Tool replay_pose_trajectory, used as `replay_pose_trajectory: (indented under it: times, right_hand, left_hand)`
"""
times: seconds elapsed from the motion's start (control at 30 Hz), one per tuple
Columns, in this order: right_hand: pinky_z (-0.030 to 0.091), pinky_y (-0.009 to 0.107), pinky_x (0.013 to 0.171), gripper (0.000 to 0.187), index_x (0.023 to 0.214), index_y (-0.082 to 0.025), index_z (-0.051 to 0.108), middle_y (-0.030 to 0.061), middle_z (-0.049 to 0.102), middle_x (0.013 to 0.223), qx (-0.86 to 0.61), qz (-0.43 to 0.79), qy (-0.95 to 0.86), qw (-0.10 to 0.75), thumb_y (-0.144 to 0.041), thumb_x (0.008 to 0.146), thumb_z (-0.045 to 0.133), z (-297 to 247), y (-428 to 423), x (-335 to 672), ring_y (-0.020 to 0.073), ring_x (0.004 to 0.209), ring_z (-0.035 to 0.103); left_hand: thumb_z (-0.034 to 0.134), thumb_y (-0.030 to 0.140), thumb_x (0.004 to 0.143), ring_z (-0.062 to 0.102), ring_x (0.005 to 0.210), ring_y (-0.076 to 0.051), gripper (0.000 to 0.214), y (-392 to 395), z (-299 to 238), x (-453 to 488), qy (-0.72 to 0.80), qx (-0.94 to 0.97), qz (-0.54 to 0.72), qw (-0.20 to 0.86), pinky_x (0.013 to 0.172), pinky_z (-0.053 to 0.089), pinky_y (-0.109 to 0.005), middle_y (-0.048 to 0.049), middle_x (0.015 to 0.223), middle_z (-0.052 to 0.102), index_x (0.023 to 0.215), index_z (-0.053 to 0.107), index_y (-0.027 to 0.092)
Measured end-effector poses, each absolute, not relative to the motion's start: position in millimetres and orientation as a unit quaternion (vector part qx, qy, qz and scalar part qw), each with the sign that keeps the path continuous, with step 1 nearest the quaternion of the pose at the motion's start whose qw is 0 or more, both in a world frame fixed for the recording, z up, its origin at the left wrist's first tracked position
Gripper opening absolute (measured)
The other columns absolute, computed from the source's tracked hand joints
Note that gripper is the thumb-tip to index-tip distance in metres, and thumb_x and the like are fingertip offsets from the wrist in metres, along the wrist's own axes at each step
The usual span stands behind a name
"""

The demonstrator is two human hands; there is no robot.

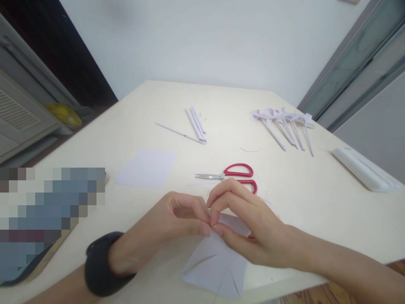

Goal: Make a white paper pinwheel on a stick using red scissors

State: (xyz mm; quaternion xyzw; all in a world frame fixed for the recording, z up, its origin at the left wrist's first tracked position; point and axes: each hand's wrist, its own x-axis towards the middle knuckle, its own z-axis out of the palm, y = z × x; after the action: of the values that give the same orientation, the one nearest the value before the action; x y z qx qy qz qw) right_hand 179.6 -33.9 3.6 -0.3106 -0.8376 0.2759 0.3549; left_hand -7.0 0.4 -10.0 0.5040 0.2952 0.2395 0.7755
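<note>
My left hand (164,230) and my right hand (245,228) meet fingertip to fingertip over a white paper square (218,266) lying at the table's near edge. Both pinch the paper's centre, where slits run in from the corners. A black band sits on my left wrist. Red-handled scissors (234,174) lie just beyond my right hand, blades pointing left.
Another white paper square (146,168) lies left of centre. Rolled paper sticks (196,122) rest farther back, and several paper pinwheels on sticks (284,124) lie at the back right. A white long case (363,169) is at the right edge. A blurred flat object (38,219) sits at the left.
</note>
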Motion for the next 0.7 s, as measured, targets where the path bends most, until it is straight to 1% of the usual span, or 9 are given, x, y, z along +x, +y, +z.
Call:
replay_pose_trajectory:
  times: [0.1,0.27,0.33,0.43,0.53,0.6,0.7]
  right_hand:
    - [0.043,0.024,0.078,0.01,0.087,-0.011,0.05,0.0075,0.05,0.095,-0.309,0.274,-0.835,0.363,-0.006,0.078,0.051,3.2,-34.0,177.6,0.0121,0.089,0.048]
    - [0.044,0.026,0.078,0.016,0.086,-0.013,0.045,0.0087,0.048,0.093,-0.308,0.268,-0.831,0.377,-0.006,0.073,0.052,4.8,-36.6,174.1,0.0139,0.09,0.046]
    - [0.044,0.027,0.077,0.018,0.085,-0.014,0.043,0.0087,0.048,0.094,-0.306,0.257,-0.834,0.381,-0.006,0.072,0.053,5.5,-37.9,173.2,0.0141,0.089,0.047]
    - [0.043,0.027,0.079,0.021,0.085,-0.015,0.043,0.0082,0.048,0.096,-0.311,0.233,-0.829,0.402,-0.009,0.071,0.057,4.4,-38.3,173.8,0.0145,0.091,0.047]
    - [0.041,0.027,0.083,0.029,0.091,-0.015,0.044,0.0083,0.047,0.102,-0.331,0.222,-0.815,0.422,-0.018,0.071,0.065,1.7,-36.5,176.7,0.0151,0.097,0.046]
    - [0.04,0.027,0.085,0.033,0.094,-0.014,0.045,0.0083,0.046,0.105,-0.345,0.226,-0.809,0.419,-0.022,0.071,0.068,0.5,-34.9,178.6,0.0151,0.099,0.046]
    - [0.04,0.026,0.085,0.032,0.094,-0.014,0.046,0.0075,0.047,0.103,-0.339,0.25,-0.81,0.407,-0.018,0.07,0.067,1.0,-33.4,179.3,0.0145,0.098,0.046]
  left_hand:
    - [0.069,0.01,0.07,0.056,0.067,-0.01,0.014,-0.2,-11.3,-9.0,0.292,0.561,0.262,0.729,0.061,0.04,-0.018,0.0046,0.068,0.064,0.06,0.065,0.019]
    - [0.07,0.009,0.07,0.057,0.07,-0.011,0.014,-6.7,-6.0,-12.2,0.284,0.703,0.334,0.56,0.069,0.043,-0.023,0.0029,0.071,0.063,0.065,0.066,0.021]
    - [0.069,0.01,0.071,0.056,0.07,-0.012,0.013,-7.5,-4.4,-12.9,0.269,0.724,0.334,0.541,0.069,0.043,-0.024,0.0028,0.071,0.061,0.065,0.064,0.021]
    - [0.067,0.016,0.074,0.055,0.072,-0.013,0.012,-4.5,-6.3,-13.0,0.249,0.724,0.327,0.554,0.07,0.042,-0.025,0.0023,0.071,0.059,0.065,0.062,0.02]
    - [0.067,0.021,0.075,0.053,0.071,-0.013,0.012,0.4,-11.7,-12.6,0.232,0.697,0.322,0.598,0.069,0.041,-0.025,0.0021,0.071,0.058,0.066,0.06,0.02]
    - [0.067,0.023,0.075,0.052,0.071,-0.012,0.013,2.5,-15.0,-12.0,0.222,0.674,0.318,0.629,0.067,0.04,-0.024,0.0019,0.071,0.057,0.066,0.059,0.019]
    - [0.068,0.024,0.074,0.052,0.07,-0.012,0.014,2.1,-18.1,-11.1,0.203,0.646,0.313,0.666,0.062,0.041,-0.022,0.0012,0.07,0.056,0.065,0.06,0.019]
